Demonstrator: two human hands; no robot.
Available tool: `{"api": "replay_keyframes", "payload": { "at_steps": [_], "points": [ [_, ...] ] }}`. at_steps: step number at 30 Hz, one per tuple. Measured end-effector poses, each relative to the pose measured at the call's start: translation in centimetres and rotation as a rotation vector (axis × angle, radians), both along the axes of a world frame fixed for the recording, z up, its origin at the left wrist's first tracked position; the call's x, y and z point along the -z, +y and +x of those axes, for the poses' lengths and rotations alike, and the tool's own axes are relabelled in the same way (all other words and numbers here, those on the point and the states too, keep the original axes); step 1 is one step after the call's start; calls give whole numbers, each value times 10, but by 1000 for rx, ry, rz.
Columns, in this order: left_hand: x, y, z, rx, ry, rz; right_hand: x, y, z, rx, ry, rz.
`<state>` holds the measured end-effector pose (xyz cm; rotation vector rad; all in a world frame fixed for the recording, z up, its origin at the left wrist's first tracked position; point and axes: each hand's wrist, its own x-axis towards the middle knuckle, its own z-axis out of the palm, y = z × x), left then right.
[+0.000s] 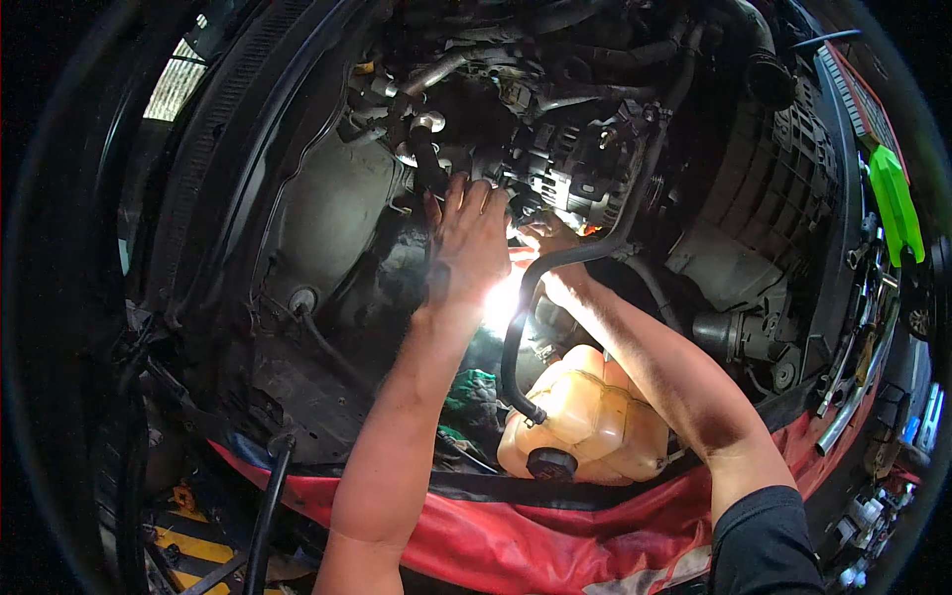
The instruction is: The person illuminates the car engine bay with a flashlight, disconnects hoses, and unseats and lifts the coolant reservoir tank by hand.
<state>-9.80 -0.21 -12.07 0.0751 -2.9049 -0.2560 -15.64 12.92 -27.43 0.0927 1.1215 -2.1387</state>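
Left hand and right hand crowd the engine edge; what fingers grasp I cannot tell; one tank, their five o'clock.

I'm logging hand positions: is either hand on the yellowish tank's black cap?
No: the left hand and right hand both reach beyond the tank, near the alternator, well apart from the black cap.

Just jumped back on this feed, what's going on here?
A person is working bare-handed, reaching deep into an engine bay. The left hand and right hand are close together beside the alternator; what the fingertips grip, if anything, is hidden. A black hose curves across near the right wrist, down to the pale reservoir, whose black cap is on. A red cover drapes the near edge.
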Motion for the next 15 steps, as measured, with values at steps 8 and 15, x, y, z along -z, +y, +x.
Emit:
{"api": "replay_keyframes", "payload": {
  "at_steps": [8,15],
  "points": [
    [4,-5,-1,-23,-80,47,1,2,1,54,-78,113],
    [0,-12,-1,-10,-96,86,-19,-7,18,165,71,239]
  ]
}}
